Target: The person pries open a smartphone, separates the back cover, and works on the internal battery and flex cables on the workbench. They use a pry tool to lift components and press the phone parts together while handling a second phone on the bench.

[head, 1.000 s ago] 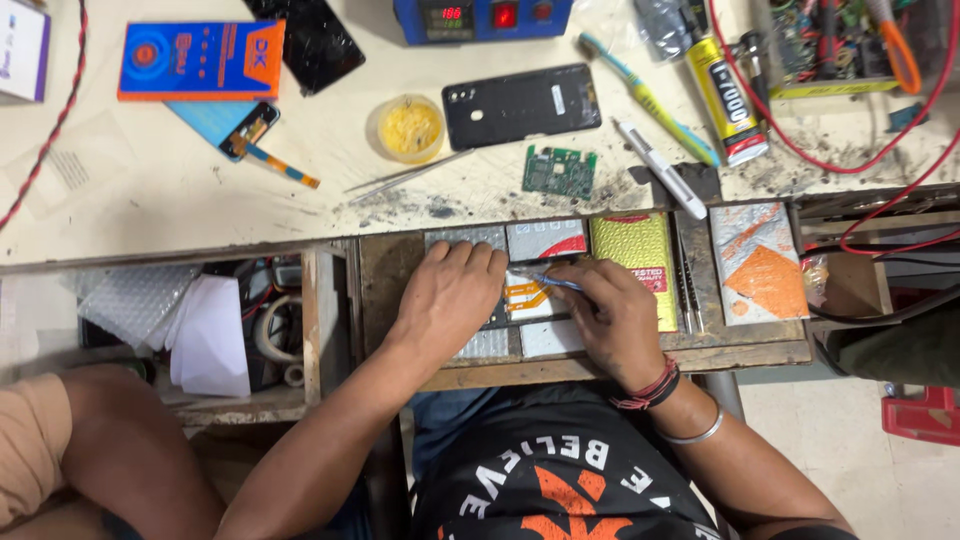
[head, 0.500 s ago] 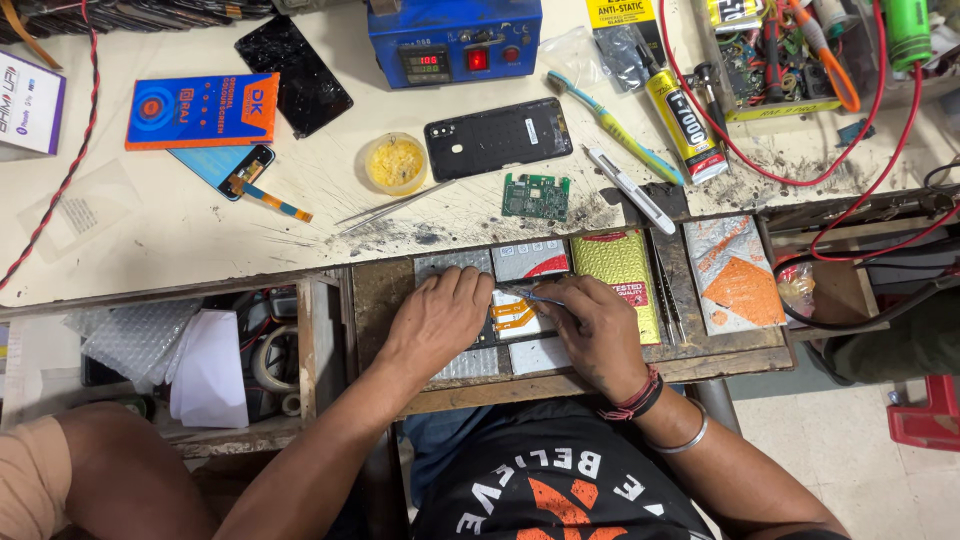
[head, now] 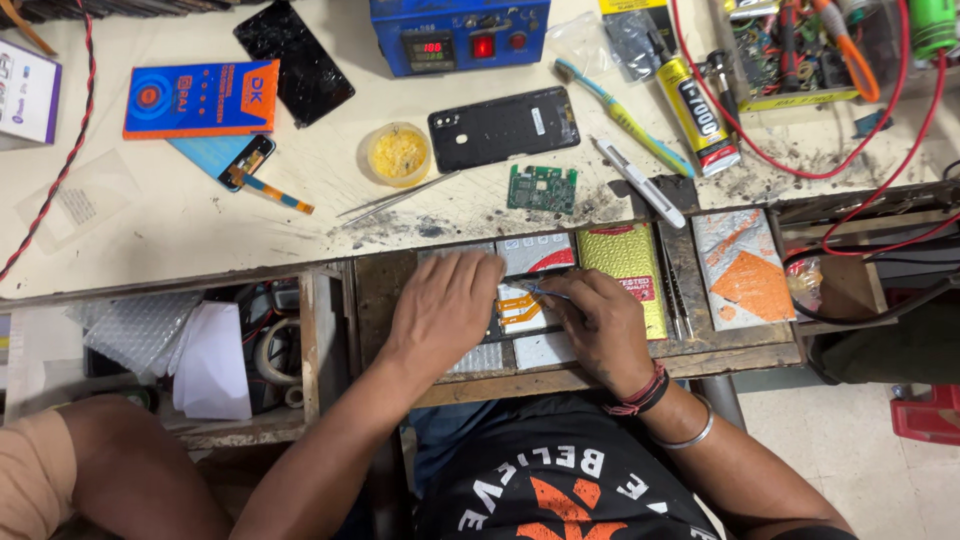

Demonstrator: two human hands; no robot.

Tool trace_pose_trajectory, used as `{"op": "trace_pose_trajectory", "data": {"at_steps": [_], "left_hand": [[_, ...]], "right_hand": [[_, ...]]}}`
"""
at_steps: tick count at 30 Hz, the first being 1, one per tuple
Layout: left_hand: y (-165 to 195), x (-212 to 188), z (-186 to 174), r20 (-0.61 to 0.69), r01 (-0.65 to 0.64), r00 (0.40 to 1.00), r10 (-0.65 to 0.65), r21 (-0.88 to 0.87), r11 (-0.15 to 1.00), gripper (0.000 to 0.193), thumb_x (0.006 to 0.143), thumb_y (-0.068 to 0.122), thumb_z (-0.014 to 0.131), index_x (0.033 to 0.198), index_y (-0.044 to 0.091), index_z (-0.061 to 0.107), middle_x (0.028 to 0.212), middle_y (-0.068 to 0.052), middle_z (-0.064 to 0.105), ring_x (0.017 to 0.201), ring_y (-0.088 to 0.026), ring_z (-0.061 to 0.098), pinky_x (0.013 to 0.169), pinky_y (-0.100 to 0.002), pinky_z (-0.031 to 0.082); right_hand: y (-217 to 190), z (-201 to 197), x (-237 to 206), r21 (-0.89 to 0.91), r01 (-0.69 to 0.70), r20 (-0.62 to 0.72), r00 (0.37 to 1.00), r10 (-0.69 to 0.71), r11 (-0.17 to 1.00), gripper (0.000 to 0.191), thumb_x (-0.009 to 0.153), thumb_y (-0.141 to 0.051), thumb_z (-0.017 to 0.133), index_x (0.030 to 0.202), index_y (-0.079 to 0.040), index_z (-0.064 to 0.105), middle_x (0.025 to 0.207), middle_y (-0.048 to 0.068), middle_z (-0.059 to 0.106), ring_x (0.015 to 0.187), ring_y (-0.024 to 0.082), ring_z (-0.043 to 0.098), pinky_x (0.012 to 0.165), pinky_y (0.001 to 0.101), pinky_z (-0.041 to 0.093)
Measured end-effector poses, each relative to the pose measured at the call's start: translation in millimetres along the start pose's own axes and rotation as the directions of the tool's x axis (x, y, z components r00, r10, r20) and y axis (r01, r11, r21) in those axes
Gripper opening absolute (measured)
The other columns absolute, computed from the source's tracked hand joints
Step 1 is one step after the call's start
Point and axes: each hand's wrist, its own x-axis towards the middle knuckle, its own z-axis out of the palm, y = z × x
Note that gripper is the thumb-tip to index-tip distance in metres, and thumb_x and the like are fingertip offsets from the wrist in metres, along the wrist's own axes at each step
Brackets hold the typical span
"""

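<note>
Head view: both hands work over an opened phone (head: 520, 310) lying in the open drawer (head: 690, 345) below the counter (head: 200, 230). The left hand (head: 440, 310) lies flat on the phone, fingers spread, seemingly to pin it steady. The right hand (head: 595, 320) pinches a thin blue tool (head: 540, 291), tip on the orange flex strip, likely for fine prying. Tweezers (head: 395, 197) and a green circuit board (head: 542, 188) lie on the counter within reach

The left hand (head: 445, 310) covers most of the opened phone (head: 520, 305) at frame centre. The thin tool (head: 540, 291) in the right hand (head: 600, 325) is too small to identify. A green cylinder (head: 933, 25) is cut off upper right.
</note>
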Motion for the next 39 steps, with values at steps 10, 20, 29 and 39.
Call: {"op": "trace_pose_trajectory", "data": {"at_steps": [10, 20, 29, 39], "left_hand": [[-62, 113, 19, 0.132, 0.098, 0.980, -0.149, 0.328, 0.940, 0.010, 0.092, 0.007, 0.058, 0.101, 0.004, 0.060, 0.090, -0.011, 0.066, 0.082, -0.021, 0.069, 0.073, -0.037, 0.054], [-62, 106, 14, -0.014, 0.125, 0.992, -0.125, 0.231, 0.965, 0.013, 0.094, 0.009, 0.061, 0.107, 0.007, 0.061, 0.097, -0.007, 0.067, 0.089, -0.022, 0.071, 0.076, -0.039, 0.056], [-21, -38, -11, 0.214, 0.397, 0.917, -0.336, -0.429, 0.811, 0.055, 0.087, 0.037, 0.083, 0.133, 0.015, 0.063, 0.118, -0.006, 0.068, 0.111, -0.025, 0.066, 0.099, -0.040, 0.052], [-39, -97, 20, 0.375, 0.545, 0.826, -0.420, -0.342, 0.766, 0.103, 0.065, 0.046, 0.092, 0.150, 0.014, 0.044, 0.141, -0.011, 0.061, 0.141, -0.034, 0.045, 0.115, -0.047, 0.036]], "right_hand": [[-4, -1, 4, 0.006, -0.041, 0.023, 0.999, 0.041, 0.999, 0.019, 0.087, -0.006, 0.076, 0.106, -0.009, 0.075, 0.094, 0.009, 0.070, 0.080, 0.025, 0.068, 0.068, 0.0361, 0.053], [5, 2, 4, 0.038, -0.036, 0.001, 0.999, 0.036, 0.999, 0.019, 0.087, -0.004, 0.077, 0.106, -0.008, 0.076, 0.097, 0.010, 0.071, 0.084, 0.025, 0.070, 0.070, 0.0344, 0.055], [2, 15, 3, 0.125, -0.038, 0.059, 0.998, 0.030, 0.991, 0.016, 0.092, -0.001, 0.076, 0.108, -0.006, 0.074, 0.101, 0.011, 0.072, 0.091, 0.023, 0.073, 0.076, 0.0321, 0.057], [-37, 30, 52, -0.282, 0.387, 0.338, 0.896, -0.287, 0.878, 0.020, 0.088, -0.012, 0.073, 0.107, -0.014, 0.079, 0.092, 0.003, 0.071, 0.079, 0.026, 0.063, 0.067, 0.0390, 0.051]]}}
